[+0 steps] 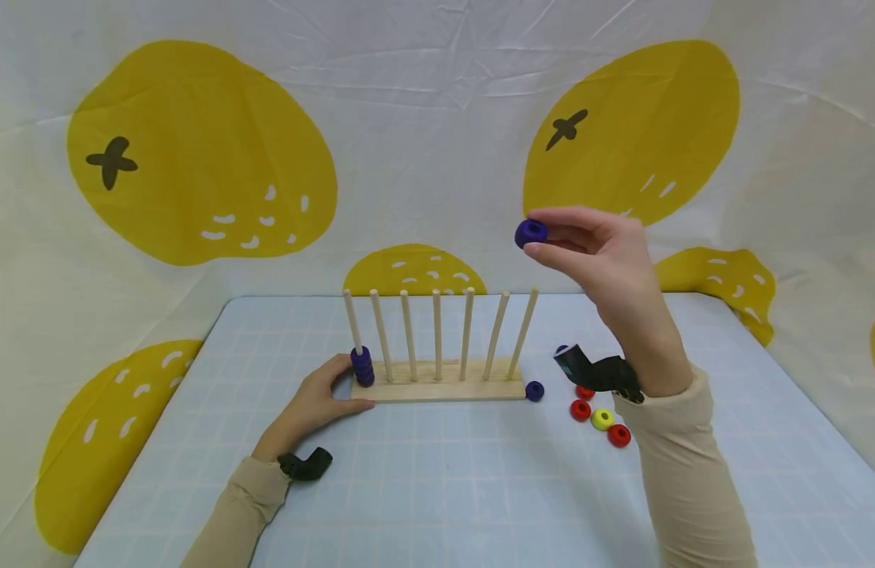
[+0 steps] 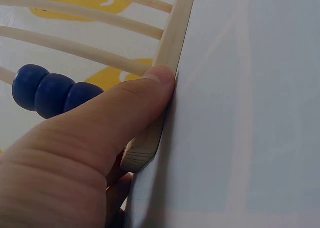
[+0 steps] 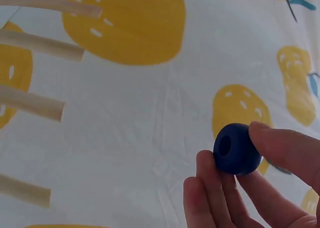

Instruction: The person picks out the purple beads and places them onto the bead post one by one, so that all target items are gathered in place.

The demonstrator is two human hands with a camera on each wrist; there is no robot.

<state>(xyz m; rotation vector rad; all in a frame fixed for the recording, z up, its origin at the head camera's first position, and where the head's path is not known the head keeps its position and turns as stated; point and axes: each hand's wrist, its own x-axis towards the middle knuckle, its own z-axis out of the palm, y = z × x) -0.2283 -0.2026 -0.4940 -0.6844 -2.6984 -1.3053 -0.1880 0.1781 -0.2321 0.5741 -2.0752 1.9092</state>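
Note:
Raised well above the table, my right hand [image 1: 611,264] pinches a blue bead [image 1: 531,233] between thumb and fingers. In the right wrist view the same blue bead [image 3: 237,149] shows its hole turned to the left. My left hand [image 1: 319,402] grips the left end of a wooden peg stand [image 1: 437,390], thumb along the front of its base. Several blue beads [image 1: 362,367] are stacked on the leftmost peg, beside that hand. The other pegs are bare. A loose blue bead [image 1: 534,391] lies by the right end of the base.
Right of the stand lie red beads [image 1: 581,410] and a yellow bead [image 1: 603,419], some partly hidden behind the right wrist camera [image 1: 586,371]. A pale checked cloth [image 1: 423,489] covers the table. Behind it hangs a white curtain [image 1: 423,173] with yellow fruit shapes.

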